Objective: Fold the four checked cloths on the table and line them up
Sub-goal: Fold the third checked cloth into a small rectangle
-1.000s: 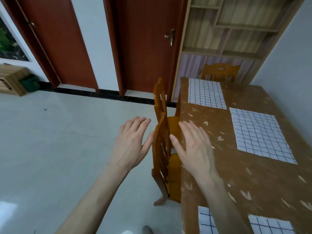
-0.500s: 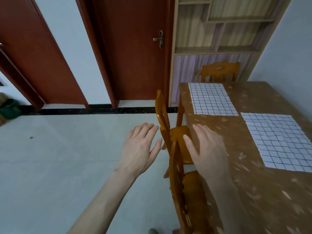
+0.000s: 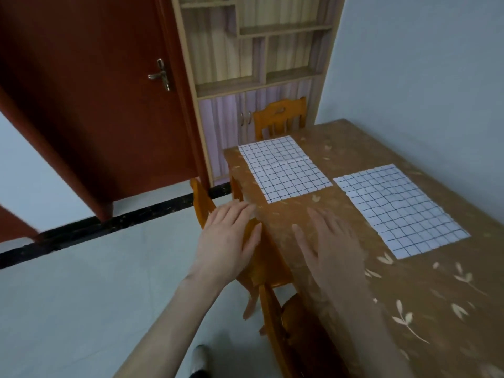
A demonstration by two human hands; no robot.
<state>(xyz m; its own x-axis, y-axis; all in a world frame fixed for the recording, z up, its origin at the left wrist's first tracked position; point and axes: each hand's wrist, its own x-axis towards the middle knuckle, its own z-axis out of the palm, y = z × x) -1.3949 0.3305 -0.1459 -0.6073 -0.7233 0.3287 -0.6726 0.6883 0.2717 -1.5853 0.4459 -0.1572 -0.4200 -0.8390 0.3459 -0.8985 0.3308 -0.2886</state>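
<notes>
Our hands hold nothing; the fingers are straight and spread. The near cloth (image 3: 283, 167) lies flat on the table (image 3: 436, 296), just past our fingertips, its long side running away from us. The right hand (image 3: 331, 248) hovers over the table and is nearer to it. The left hand (image 3: 227, 238) is over the chair (image 3: 261, 264), off the table's edge. The far cloth (image 3: 398, 208) lies flat to the right. We think we must reach forward.

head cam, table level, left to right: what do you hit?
left hand → right hand → right cloth. The far cloth spans both hands in x, so it is left out.
</notes>
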